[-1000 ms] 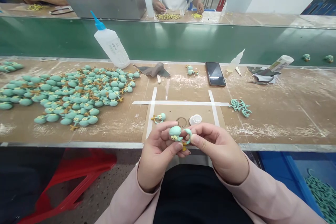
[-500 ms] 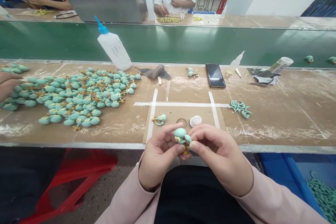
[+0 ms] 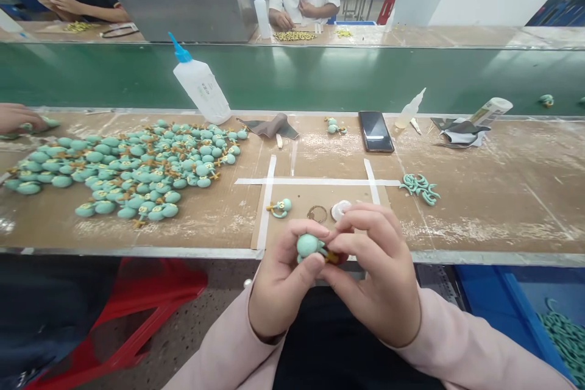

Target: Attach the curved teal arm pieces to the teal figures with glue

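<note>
My left hand (image 3: 287, 283) is closed around a mint-green toy figure (image 3: 309, 246) with a round head and yellow-brown lower part. The head faces up between thumb and index finger. The fingers of my right hand (image 3: 372, 271) are bent in and pinch at the figure's lower part, partly hidden by the fingertips. Just beyond my hands, a similar figure (image 3: 280, 208) lies by the left tape strip. Beside it are a brown ring (image 3: 317, 214) and a small white cap (image 3: 339, 210), partly covered by my right hand. A little heap of curved green pieces (image 3: 418, 187) lies to the right.
Many green figures (image 3: 132, 164) spread over the left of the table, where another person's hand (image 3: 21, 117) reaches in. A glue bottle (image 3: 201, 88), grey cloth (image 3: 269, 126), phone (image 3: 375, 131) and small bottle (image 3: 410, 111) stand or lie along the green belt (image 3: 320, 76). A blue bin (image 3: 507, 311) is at lower right.
The figure in my hands has been turned, so its face no longer shows. My right fingers have shifted onto its lower part. The other person's hand at left has moved farther back.
</note>
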The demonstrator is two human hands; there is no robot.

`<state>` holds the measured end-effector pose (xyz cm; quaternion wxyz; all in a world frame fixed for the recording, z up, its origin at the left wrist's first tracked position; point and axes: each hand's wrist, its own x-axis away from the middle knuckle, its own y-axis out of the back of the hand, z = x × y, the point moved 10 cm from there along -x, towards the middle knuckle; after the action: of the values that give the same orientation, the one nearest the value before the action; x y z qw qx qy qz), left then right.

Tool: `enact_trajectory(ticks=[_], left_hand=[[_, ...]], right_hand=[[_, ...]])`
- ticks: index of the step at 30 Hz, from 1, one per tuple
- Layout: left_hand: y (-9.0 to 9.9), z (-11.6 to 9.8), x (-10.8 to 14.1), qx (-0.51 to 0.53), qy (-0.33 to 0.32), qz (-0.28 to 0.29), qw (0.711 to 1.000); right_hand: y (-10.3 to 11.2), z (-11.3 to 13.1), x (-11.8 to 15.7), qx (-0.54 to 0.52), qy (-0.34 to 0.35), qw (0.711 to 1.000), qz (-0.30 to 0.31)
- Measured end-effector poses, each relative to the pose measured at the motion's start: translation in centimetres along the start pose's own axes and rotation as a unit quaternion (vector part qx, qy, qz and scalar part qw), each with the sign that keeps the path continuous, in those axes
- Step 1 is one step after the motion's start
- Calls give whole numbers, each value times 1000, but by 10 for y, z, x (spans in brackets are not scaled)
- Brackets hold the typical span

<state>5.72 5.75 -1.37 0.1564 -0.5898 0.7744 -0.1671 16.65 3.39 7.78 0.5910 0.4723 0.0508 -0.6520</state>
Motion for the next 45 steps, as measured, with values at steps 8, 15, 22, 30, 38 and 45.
enact_trajectory(ticks=[8, 15, 22, 30, 38, 45], left_hand=[[2, 9, -2, 88, 53, -82, 991], [-1, 31, -11, 230, 144, -107, 957], [-4, 42, -14, 276, 171, -112, 939], [-5, 47, -13, 270, 171, -105, 942], [-12, 40, -17, 273, 162, -91, 944], [-20, 40, -18, 260, 169, -75, 948]], right_hand=[[-1, -1, 9, 78, 63, 994, -44], [-24, -27, 7, 34, 30, 998, 46], [-37, -36, 9, 0, 1, 997, 78], [-36, -39, 10, -16, -8, 997, 71], [-27, -41, 14, -19, -32, 999, 14], [-19, -43, 17, -7, -26, 999, -20]])
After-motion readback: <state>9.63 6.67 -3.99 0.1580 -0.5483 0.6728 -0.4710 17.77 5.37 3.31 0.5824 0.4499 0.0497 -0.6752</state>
